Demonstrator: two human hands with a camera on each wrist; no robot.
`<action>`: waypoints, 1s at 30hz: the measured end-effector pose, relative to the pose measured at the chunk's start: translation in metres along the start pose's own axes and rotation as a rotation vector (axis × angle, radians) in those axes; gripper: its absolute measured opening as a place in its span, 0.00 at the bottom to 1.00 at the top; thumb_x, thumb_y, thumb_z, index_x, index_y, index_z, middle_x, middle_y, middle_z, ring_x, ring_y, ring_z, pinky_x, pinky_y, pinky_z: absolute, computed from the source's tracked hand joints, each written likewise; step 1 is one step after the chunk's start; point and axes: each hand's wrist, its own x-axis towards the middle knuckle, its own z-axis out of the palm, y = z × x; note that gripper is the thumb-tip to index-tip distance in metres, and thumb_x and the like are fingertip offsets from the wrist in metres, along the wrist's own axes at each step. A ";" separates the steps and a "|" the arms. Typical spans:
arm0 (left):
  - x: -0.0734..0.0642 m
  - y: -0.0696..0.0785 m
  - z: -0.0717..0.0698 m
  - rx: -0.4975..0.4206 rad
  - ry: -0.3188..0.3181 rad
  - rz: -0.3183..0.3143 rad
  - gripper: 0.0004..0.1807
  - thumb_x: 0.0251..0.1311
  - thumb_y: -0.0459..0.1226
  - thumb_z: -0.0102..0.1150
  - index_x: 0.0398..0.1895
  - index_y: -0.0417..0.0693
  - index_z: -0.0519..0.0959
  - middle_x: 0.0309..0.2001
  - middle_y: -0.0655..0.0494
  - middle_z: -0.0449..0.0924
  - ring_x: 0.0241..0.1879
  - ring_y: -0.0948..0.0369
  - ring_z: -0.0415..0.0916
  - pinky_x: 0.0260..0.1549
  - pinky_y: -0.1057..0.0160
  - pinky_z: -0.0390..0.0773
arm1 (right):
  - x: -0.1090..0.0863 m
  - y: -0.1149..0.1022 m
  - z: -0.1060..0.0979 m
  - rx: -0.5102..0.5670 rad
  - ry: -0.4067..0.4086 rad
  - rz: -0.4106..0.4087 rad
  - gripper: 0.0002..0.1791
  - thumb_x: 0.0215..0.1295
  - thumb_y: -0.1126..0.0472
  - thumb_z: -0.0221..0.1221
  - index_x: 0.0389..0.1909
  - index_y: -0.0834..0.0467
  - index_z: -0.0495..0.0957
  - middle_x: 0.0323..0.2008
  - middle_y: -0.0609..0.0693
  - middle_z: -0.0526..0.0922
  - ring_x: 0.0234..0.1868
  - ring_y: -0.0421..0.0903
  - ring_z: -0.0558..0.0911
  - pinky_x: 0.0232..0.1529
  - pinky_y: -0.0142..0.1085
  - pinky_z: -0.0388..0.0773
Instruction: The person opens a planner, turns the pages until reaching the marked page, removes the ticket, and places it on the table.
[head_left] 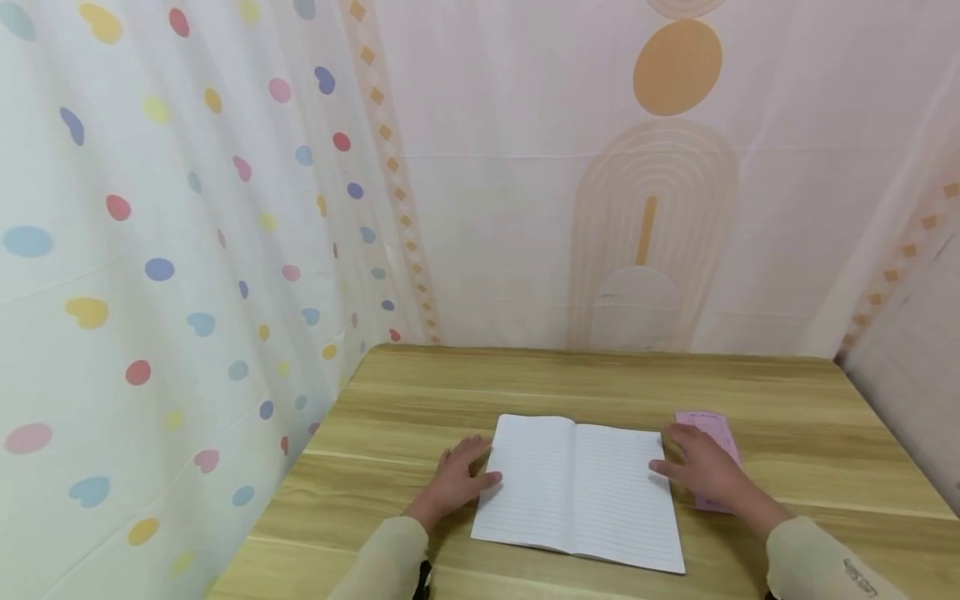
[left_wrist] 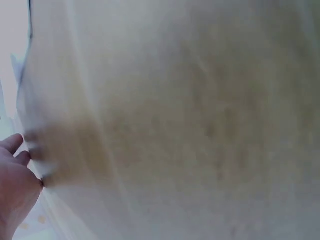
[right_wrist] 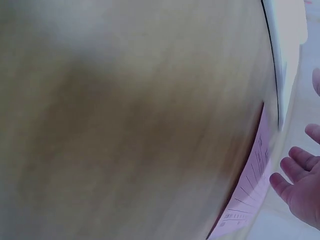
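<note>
An open notebook (head_left: 525, 483) with blank lined pages lies flat on the wooden table. At its left edge is my left hand (head_left: 454, 482), fingers extended, the thumb overlapping the page margin in the head view. My right hand (head_left: 703, 467) hovers by the right edge, fingers spread and holding nothing, thumb tip near the page. Partly hidden beneath that hand is a pink printed slip of paper (head_left: 712, 427). The right wrist view shows the pink slip (right_wrist: 245, 192) on the table beside the fingers, with the white notebook edge (right_wrist: 280, 60) beyond it.
The wood-grain table (head_left: 600, 379) reaches back to a pale curtain (head_left: 495, 208) with arch patterns. A curtain with coloured dots (head_left: 187, 333) hangs along the left side. At the far right stands a light wall (head_left: 915, 358).
</note>
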 end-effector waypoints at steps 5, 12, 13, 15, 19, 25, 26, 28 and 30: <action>0.000 0.007 -0.001 -0.091 0.043 -0.042 0.37 0.64 0.44 0.65 0.73 0.41 0.63 0.73 0.38 0.59 0.72 0.39 0.52 0.67 0.37 0.54 | -0.009 -0.005 0.004 -0.029 -0.027 -0.026 0.39 0.60 0.46 0.68 0.64 0.69 0.72 0.63 0.74 0.69 0.63 0.74 0.67 0.61 0.65 0.64; -0.001 0.009 -0.003 -0.146 0.026 -0.086 0.40 0.64 0.46 0.65 0.75 0.43 0.61 0.73 0.37 0.59 0.72 0.40 0.55 0.66 0.38 0.58 | -0.019 -0.010 0.009 -0.069 -0.050 -0.091 0.41 0.55 0.43 0.71 0.61 0.69 0.75 0.62 0.74 0.70 0.62 0.72 0.69 0.60 0.64 0.65; -0.002 0.009 -0.003 -0.149 0.022 -0.092 0.41 0.64 0.46 0.65 0.75 0.43 0.60 0.72 0.37 0.59 0.72 0.40 0.55 0.66 0.38 0.58 | -0.020 -0.010 0.009 -0.078 -0.052 -0.101 0.42 0.55 0.43 0.71 0.61 0.69 0.75 0.61 0.73 0.70 0.62 0.71 0.70 0.60 0.63 0.66; -0.002 0.010 -0.003 -0.161 0.017 -0.102 0.41 0.63 0.47 0.66 0.76 0.44 0.60 0.71 0.35 0.60 0.70 0.39 0.57 0.66 0.39 0.60 | -0.022 -0.010 0.010 -0.097 -0.061 -0.121 0.42 0.54 0.42 0.71 0.61 0.69 0.75 0.61 0.72 0.71 0.62 0.70 0.70 0.60 0.63 0.66; -0.003 0.013 -0.002 -0.188 0.009 -0.125 0.42 0.63 0.47 0.66 0.76 0.44 0.59 0.70 0.35 0.62 0.68 0.40 0.61 0.64 0.39 0.62 | -0.024 -0.008 0.010 -0.136 -0.086 -0.127 0.43 0.54 0.39 0.70 0.60 0.68 0.76 0.62 0.71 0.71 0.62 0.69 0.71 0.61 0.62 0.66; -0.004 0.019 -0.002 -0.194 0.006 -0.129 0.42 0.62 0.45 0.67 0.76 0.43 0.59 0.67 0.41 0.67 0.59 0.47 0.65 0.58 0.44 0.68 | -0.027 -0.007 0.012 -0.169 -0.105 -0.116 0.44 0.54 0.36 0.68 0.61 0.66 0.76 0.63 0.69 0.70 0.63 0.68 0.70 0.61 0.62 0.66; -0.004 0.020 -0.002 -0.189 0.005 -0.125 0.42 0.62 0.45 0.67 0.76 0.42 0.59 0.66 0.41 0.68 0.58 0.48 0.65 0.56 0.45 0.68 | -0.027 -0.006 0.013 -0.171 -0.104 -0.116 0.44 0.54 0.36 0.68 0.61 0.66 0.76 0.63 0.69 0.70 0.63 0.68 0.70 0.61 0.62 0.66; -0.004 0.023 -0.002 -0.188 -0.001 -0.120 0.42 0.63 0.44 0.67 0.75 0.40 0.59 0.65 0.41 0.68 0.56 0.48 0.65 0.55 0.46 0.68 | -0.028 -0.006 0.013 -0.173 -0.101 -0.120 0.44 0.54 0.35 0.68 0.61 0.66 0.76 0.63 0.69 0.70 0.63 0.69 0.70 0.61 0.62 0.66; -0.004 0.025 -0.002 -0.199 -0.011 -0.128 0.43 0.63 0.43 0.66 0.76 0.39 0.57 0.66 0.40 0.68 0.58 0.47 0.66 0.57 0.44 0.68 | -0.028 -0.006 0.014 -0.169 -0.097 -0.120 0.44 0.54 0.36 0.68 0.62 0.66 0.76 0.64 0.69 0.70 0.63 0.69 0.70 0.61 0.62 0.65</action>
